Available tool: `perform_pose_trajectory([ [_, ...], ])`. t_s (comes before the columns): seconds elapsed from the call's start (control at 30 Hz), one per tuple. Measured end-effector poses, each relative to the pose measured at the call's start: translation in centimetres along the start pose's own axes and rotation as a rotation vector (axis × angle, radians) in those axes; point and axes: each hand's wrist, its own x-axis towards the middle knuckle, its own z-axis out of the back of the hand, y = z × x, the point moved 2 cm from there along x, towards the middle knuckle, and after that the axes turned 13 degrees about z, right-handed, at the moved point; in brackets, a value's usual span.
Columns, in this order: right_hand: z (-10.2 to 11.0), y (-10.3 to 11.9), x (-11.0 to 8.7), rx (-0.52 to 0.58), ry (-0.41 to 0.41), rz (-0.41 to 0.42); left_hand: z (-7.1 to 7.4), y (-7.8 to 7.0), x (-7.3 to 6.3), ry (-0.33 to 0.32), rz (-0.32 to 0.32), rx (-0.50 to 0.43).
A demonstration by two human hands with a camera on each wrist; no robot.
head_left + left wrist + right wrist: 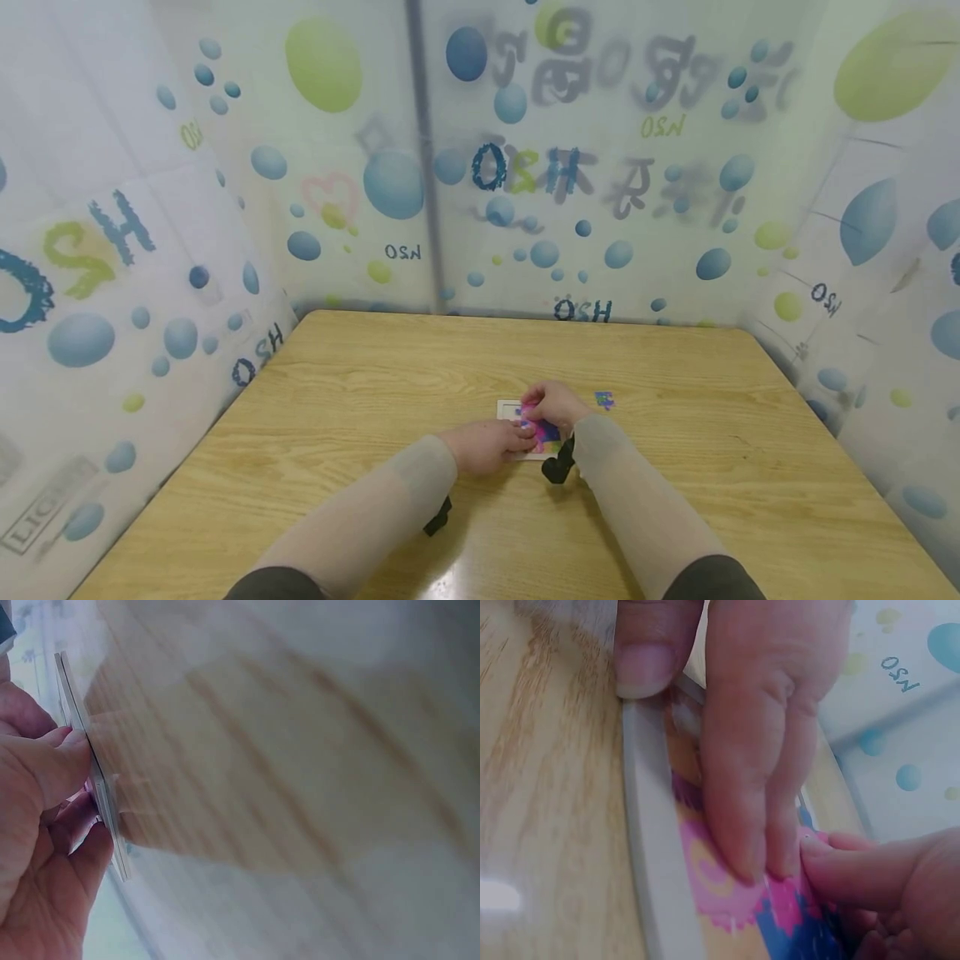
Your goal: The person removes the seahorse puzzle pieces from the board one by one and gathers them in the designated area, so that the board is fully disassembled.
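Note:
A small jigsaw board (507, 408) with a white rim lies on the table, partly filled with pink, purple and blue picture pieces. My left hand (483, 446) holds it from the left, its thumb at the near rim and fingertips on the pink part. In the left wrist view the board shows edge-on beside the left thumb (64, 765). From the far right side my right hand (558, 405) reaches over the board, thumb and finger pinching a pink puzzle piece (810, 835), mostly hidden by the fingers. The two hands' fingertips are close together.
One loose blue, green and purple puzzle piece (604, 400) lies on the wooden table (360, 375), right of the board. Curtains (337, 167) printed with blue and green dots stand along the table's back and both sides.

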Motion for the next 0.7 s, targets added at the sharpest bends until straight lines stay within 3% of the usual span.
perform_pose_trajectory([
  [0.27, 0.31, -0.17, 0.15, -0.101, 0.019, 0.04, -0.22, 0.13, 0.16, -0.005, -0.004, 0.004],
  [0.7, 0.4, -0.27, 0.0, -0.078, -0.002, 0.027, 0.26, -0.23, -0.31, -0.005, -0.005, 0.001],
])
